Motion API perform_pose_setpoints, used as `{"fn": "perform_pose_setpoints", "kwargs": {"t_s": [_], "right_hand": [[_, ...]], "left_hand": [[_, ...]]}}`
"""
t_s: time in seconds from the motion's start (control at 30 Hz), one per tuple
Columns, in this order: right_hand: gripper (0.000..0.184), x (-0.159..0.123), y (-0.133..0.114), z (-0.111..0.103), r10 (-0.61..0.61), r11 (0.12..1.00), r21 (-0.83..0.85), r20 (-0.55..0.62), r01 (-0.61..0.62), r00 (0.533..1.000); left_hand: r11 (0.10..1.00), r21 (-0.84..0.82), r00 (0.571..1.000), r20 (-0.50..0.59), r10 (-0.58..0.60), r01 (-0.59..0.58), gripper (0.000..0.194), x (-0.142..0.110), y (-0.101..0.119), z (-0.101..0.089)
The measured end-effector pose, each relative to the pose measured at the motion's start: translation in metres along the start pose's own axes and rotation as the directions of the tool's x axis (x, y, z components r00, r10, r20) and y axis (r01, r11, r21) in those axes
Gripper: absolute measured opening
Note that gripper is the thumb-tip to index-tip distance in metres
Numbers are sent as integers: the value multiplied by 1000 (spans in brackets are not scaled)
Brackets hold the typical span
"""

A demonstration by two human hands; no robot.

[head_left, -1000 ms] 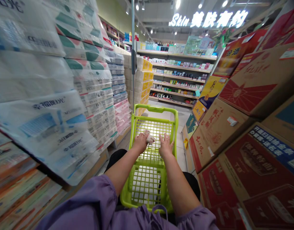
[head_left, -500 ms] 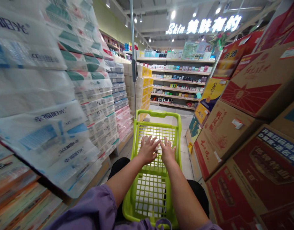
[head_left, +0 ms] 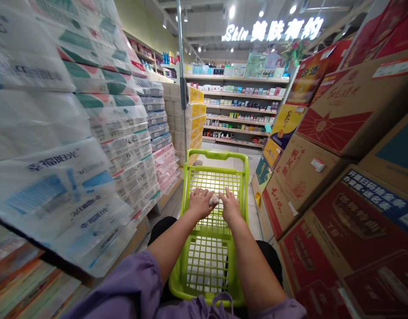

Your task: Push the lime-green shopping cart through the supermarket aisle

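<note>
A lime-green plastic shopping basket (head_left: 197, 241) with grid walls lies between my knees, its handle at the far end. Over its far half is my left hand (head_left: 200, 203), fingers bent and thumb side toward the middle. A small crumpled white wad, like tissue (head_left: 214, 200), shows at its thumb and fingertips. My right hand (head_left: 231, 206) is close on the other side of the wad, fingers apart and pointing forward. Whether the right fingertips touch the wad cannot be made out.
Stacked plastic-wrapped paper packs (head_left: 54, 177) line the left side. Cardboard cartons (head_left: 333, 110) rise on the right. Ahead, a thin metal pole (head_left: 181, 53) stands near yellow-and-white packs (head_left: 194, 115). Shelves of small boxed goods (head_left: 240, 104) close off the aisle at the back.
My left fingers have drawn in from spread to bent, and the white wad shows more plainly between the hands. The view has shifted slightly to the right.
</note>
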State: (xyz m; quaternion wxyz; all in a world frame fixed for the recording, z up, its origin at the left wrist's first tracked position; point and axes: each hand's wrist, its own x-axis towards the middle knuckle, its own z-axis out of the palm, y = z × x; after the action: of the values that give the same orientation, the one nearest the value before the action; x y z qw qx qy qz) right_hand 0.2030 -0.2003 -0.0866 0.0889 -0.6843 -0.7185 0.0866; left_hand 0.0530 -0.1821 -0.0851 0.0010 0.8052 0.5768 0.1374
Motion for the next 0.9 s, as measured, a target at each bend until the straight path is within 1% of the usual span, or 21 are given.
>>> {"fn": "perform_pose_setpoints", "kwargs": {"t_s": [0.07,0.13,0.2,0.27,0.37,0.47,0.53,0.63,0.67,0.7,0.73,0.8,0.83,0.9], "right_hand": [[81,0,0,-3,-18,999,-50,7,18,1000],[80,0,1,-8,-49,992,-115,7,50,999],[83,2,5,-12,-74,981,-177,4,74,997],[87,4,10,-15,-90,974,-207,8,90,996],[92,6,16,-15,-104,976,-195,-9,101,994],[88,6,16,-10,-86,983,-166,-73,73,994],[86,5,14,-7,-58,989,-143,-100,44,993],[87,3,11,-3,20,993,-110,-111,-32,994],[87,3,11,-1,50,993,-101,-110,-61,993],[87,3,11,0,75,992,-95,-111,-86,991],[87,3,11,2,90,991,-93,-114,-101,989],[86,4,13,5,90,990,-100,-131,-104,987],[86,5,14,7,86,989,-107,-143,-102,986],[86,9,16,11,78,988,-122,-156,-98,985]], "left_hand": [[1000,-2,997,73,-11,11,45,10,2,-11],[999,23,991,135,-27,24,44,18,4,-19],[999,44,989,144,-36,30,45,20,5,-24],[998,46,992,118,-43,38,44,17,4,-24],[999,22,998,59,-38,37,39,7,0,-20],[998,-41,999,-11,-49,48,34,2,-10,-20],[992,-93,990,-105,-96,86,37,4,-17,-24],[988,-103,943,-302,-141,115,48,17,-18,-30],[991,-87,932,-340,-128,104,51,22,-16,-29],[995,-69,934,-344,-96,76,52,27,-13,-26],[998,-52,949,-313,-43,28,53,32,-9,-21],[993,-32,977,-186,106,-114,55,42,-3,-8],[980,-28,974,-118,192,-196,54,46,-2,-2],[961,-20,957,-100,273,-276,47,55,-4,9]]}}
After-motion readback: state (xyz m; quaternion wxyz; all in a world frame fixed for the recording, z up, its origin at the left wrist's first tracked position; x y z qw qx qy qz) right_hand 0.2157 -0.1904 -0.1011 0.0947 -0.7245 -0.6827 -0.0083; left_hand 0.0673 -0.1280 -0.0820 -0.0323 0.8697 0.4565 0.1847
